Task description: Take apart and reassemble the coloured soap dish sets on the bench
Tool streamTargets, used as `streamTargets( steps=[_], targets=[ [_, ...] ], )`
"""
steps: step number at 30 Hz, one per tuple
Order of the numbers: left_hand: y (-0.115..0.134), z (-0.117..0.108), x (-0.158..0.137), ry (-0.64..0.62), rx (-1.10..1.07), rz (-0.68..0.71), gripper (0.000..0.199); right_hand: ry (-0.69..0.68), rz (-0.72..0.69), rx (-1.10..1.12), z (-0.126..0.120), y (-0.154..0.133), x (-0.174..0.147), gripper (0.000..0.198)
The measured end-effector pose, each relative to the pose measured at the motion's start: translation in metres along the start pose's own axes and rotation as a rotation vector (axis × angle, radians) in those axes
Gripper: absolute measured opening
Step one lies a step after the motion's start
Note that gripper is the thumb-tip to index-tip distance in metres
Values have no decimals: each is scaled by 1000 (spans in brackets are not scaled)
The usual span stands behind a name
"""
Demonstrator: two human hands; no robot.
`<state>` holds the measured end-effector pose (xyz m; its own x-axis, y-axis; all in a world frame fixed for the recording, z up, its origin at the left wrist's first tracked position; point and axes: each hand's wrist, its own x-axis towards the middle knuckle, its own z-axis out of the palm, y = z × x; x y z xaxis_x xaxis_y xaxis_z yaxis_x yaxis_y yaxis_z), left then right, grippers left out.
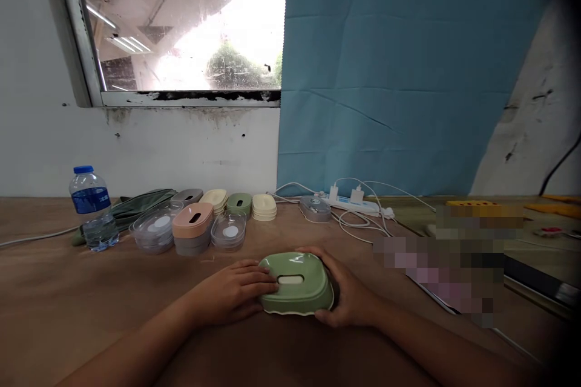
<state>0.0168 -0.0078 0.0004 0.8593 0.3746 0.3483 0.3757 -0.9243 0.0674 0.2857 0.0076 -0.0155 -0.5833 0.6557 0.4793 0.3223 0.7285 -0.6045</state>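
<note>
A green oval plastic soap dish (302,273) with a slot in its top sits on the table in front of me. Pale cream shows through the slot and along its wavy lower rim, so a cream part appears to be underneath. My left hand (233,291) holds its left end, fingertips reaching over the top near the slot. Around the right end curls my right hand (347,290), with the thumb low at the front and the fingers behind. The undersides of the dish and of both palms are hidden.
Behind the dish stand a pink piece (193,221) on grey ones, clear cases (228,231), stacked cream pieces (264,207) and another green piece (239,202). A water bottle (91,208) stands left. A power strip (351,202) with cables lies at the back right; things farther right are blurred out.
</note>
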Motion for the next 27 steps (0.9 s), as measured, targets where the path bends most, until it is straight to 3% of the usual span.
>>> streamTargets(
  steps=[7,13,27],
  targets=[
    [-5,-3,-4,22,-291,-57,39,-16,27,129,-1,1,0,82],
    [-1,-3,-2,143,-487,-185,35,60,49,352,1,5,2,81],
    [-4,8,-1,338,-834,-418,27,135,96,386,3,9,4,71]
  ],
)
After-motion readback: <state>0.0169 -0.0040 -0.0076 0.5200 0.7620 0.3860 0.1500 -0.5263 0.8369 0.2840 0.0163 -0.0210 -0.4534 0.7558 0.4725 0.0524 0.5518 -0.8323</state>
